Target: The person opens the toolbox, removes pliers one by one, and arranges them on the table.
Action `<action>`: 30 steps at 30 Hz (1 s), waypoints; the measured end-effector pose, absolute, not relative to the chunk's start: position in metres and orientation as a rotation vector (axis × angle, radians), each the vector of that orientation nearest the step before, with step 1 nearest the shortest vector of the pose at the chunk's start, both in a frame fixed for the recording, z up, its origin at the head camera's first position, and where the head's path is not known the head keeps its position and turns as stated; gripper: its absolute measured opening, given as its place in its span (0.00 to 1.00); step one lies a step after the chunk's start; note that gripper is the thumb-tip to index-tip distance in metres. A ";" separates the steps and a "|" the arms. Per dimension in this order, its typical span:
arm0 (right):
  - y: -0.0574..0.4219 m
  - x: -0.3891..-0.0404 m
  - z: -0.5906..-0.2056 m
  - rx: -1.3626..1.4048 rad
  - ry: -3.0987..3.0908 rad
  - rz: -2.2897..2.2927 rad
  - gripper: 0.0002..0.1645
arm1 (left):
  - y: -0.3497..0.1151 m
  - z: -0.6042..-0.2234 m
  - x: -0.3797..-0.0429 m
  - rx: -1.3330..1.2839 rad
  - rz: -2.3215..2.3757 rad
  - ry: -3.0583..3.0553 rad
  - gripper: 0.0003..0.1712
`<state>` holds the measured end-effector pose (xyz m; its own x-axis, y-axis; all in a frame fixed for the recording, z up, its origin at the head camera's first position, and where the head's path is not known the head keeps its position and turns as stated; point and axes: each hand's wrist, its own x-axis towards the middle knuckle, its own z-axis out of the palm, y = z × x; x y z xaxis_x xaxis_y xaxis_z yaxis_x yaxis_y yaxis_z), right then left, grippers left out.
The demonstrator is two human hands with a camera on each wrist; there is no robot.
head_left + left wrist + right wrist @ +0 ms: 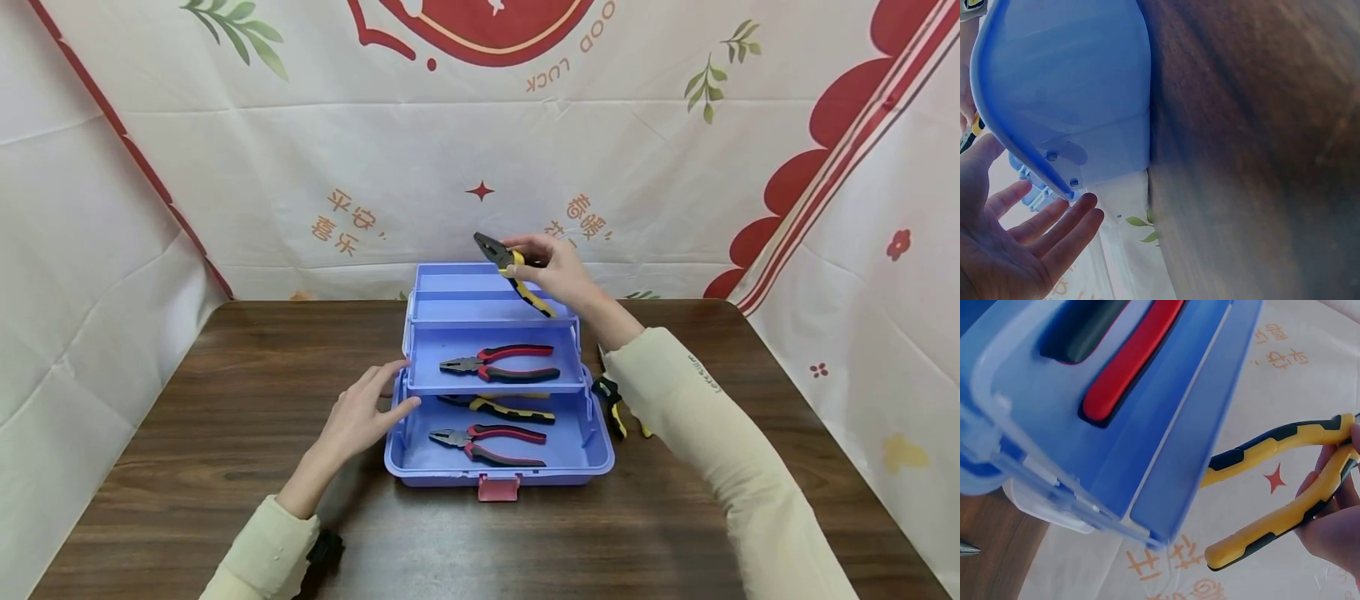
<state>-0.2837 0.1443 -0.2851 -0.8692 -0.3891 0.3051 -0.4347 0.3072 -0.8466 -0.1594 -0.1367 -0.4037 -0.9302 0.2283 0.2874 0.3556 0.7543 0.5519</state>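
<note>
Above the top tray of a blue toolbox [495,478], my right hand [551,265] grips yellow-and-black pliers [493,251] near the pivot. Their handles [1272,528] spread apart in the right wrist view. My left hand [367,412] is at the box's left side, fingers spread, with thumb and fingertips at the rim [1022,159]. Red-and-black pliers [517,375] lie in the middle tray. The bottom compartment holds another red-and-black pair [506,450] and yellow-and-black pliers [517,414], partly hidden under the tray.
The toolbox stands open on a brown wooden table [270,375], its pink latch [498,488] at the front. Right of it lies another yellow-and-black tool [611,400], partly covered by my right sleeve. A printed white cloth [420,158] hangs behind the table.
</note>
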 end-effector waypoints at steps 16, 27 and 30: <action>0.191 -0.280 -0.275 0.220 -2.297 1.954 0.24 | -0.136 -0.404 -0.159 -0.465 -0.916 -2.753 0.33; 0.224 -0.272 -0.299 -0.191 -2.428 1.977 0.30 | -0.136 -0.405 -0.160 -0.472 -0.915 -2.743 0.32; 0.234 -0.269 -0.304 -0.226 -2.440 1.993 0.31 | -0.137 -0.405 -0.161 -0.477 -0.913 -2.736 0.32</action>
<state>-0.2686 0.2343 -0.3042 -0.9896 0.0999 -0.1032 0.1211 0.1934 -0.9736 -0.1606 -0.1366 -0.4045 -0.9237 0.2341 0.3033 0.3693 0.7547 0.5422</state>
